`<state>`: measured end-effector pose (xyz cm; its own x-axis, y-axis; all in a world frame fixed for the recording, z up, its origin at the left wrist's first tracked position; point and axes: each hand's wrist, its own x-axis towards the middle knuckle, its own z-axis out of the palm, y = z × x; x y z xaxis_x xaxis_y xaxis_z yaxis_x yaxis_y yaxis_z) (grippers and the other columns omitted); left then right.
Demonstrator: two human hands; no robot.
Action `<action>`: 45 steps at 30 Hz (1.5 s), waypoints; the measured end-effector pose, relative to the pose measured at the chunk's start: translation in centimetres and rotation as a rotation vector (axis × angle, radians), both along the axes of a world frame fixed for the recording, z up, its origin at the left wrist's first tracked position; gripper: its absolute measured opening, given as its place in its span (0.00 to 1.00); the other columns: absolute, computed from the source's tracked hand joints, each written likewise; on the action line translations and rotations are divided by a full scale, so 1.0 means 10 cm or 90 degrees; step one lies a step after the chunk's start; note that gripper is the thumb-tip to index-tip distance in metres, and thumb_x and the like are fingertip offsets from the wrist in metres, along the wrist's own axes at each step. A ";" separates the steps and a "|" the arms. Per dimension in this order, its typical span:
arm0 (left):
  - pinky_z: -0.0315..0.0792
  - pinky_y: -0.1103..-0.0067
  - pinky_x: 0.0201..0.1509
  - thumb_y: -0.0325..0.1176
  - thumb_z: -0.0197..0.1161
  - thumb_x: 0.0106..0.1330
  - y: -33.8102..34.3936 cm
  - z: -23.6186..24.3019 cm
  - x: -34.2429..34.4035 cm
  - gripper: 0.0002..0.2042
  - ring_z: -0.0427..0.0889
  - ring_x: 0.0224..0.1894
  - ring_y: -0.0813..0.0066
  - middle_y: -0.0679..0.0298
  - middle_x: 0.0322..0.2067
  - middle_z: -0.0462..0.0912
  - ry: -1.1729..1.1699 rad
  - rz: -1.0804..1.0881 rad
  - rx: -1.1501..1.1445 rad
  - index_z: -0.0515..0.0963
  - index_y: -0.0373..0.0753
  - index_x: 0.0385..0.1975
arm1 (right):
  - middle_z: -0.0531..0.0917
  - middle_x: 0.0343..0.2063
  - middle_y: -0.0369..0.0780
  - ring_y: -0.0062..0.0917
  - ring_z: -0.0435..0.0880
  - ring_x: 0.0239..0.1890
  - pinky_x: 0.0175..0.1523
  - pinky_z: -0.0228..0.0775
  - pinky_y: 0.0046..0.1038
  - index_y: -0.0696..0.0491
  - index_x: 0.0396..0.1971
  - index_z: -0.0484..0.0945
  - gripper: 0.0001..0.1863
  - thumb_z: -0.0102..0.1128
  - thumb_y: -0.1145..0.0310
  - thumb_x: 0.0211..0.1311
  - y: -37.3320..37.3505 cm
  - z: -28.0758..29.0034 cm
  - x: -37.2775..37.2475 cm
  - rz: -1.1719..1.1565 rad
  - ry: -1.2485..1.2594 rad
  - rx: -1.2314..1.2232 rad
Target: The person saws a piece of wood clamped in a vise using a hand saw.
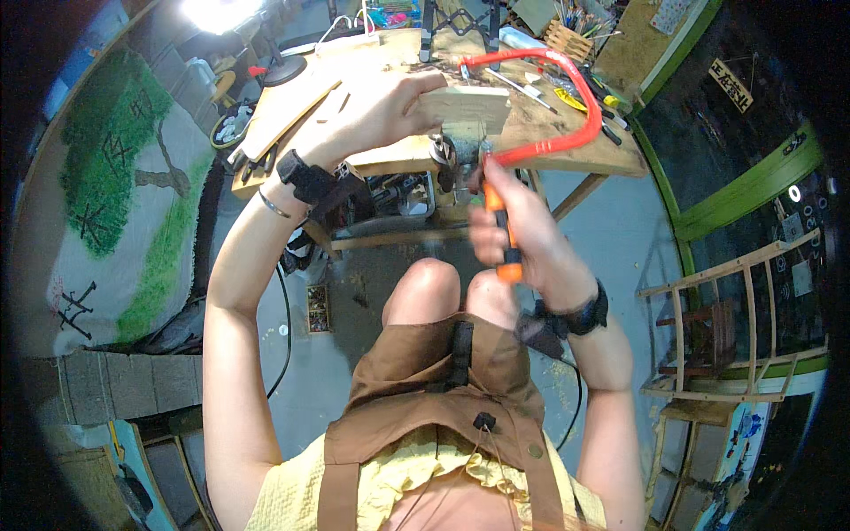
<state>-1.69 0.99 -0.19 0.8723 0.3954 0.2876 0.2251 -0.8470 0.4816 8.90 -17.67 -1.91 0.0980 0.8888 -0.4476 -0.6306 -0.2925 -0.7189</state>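
My right hand (pixel 536 230), slightly blurred, is wrapped round the orange-and-black handle of a fretsaw (pixel 591 99). Its deep red frame arches away to the right over the workbench. The saw's thin blade line runs near the right part of a pale wooden board (pixel 460 104); whether it sits in a cut is too small to tell. At the board's left end, my left hand (pixel 390 106) grips it with bent fingers. Below the board, a dark metal clamp-like part (pixel 443 159) shows at the bench's front edge.
The wooden workbench (pixel 611 157) carries a thin-shafted tool (pixel 527 91), wood strips (pixel 297 119) and a black lamp base (pixel 285 71). Under it is a bin of tools (pixel 398 195). A wooden rack (pixel 751 310) stands at right, and a black cable (pixel 288 327) lies on the floor.
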 end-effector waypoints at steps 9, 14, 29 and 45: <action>0.66 0.81 0.30 0.36 0.63 0.54 0.04 -0.15 0.02 0.24 0.68 0.25 0.78 0.62 0.21 0.71 -0.130 -0.047 0.037 0.67 0.36 0.50 | 0.63 0.13 0.29 0.09 0.59 0.09 0.12 0.50 0.13 0.45 0.30 0.64 0.15 0.42 0.48 0.62 0.12 -0.06 0.09 0.004 0.026 0.015; 0.68 0.79 0.37 0.36 0.64 0.53 0.16 -0.18 0.04 0.24 0.72 0.30 0.73 0.57 0.28 0.76 -0.146 -0.080 0.013 0.67 0.33 0.48 | 0.61 0.12 0.30 0.12 0.58 0.07 0.11 0.50 0.14 0.44 0.33 0.62 0.14 0.40 0.48 0.63 -0.20 -0.06 -0.13 0.000 0.049 0.023; 0.70 0.76 0.33 0.39 0.63 0.52 0.07 -0.13 0.08 0.22 0.78 0.30 0.65 0.55 0.28 0.78 -0.037 0.026 0.113 0.70 0.39 0.47 | 0.60 0.12 0.28 0.09 0.57 0.09 0.11 0.48 0.13 0.48 0.33 0.66 0.17 0.43 0.48 0.61 0.05 -0.12 0.09 -0.005 0.081 0.049; 0.69 0.74 0.38 0.39 0.62 0.53 0.08 -0.02 0.06 0.20 0.75 0.33 0.61 0.55 0.27 0.76 -0.003 0.020 0.206 0.71 0.36 0.44 | 0.61 0.10 0.31 0.13 0.57 0.07 0.10 0.49 0.16 0.44 0.33 0.63 0.14 0.38 0.49 0.63 -0.25 -0.17 0.06 0.039 0.102 0.054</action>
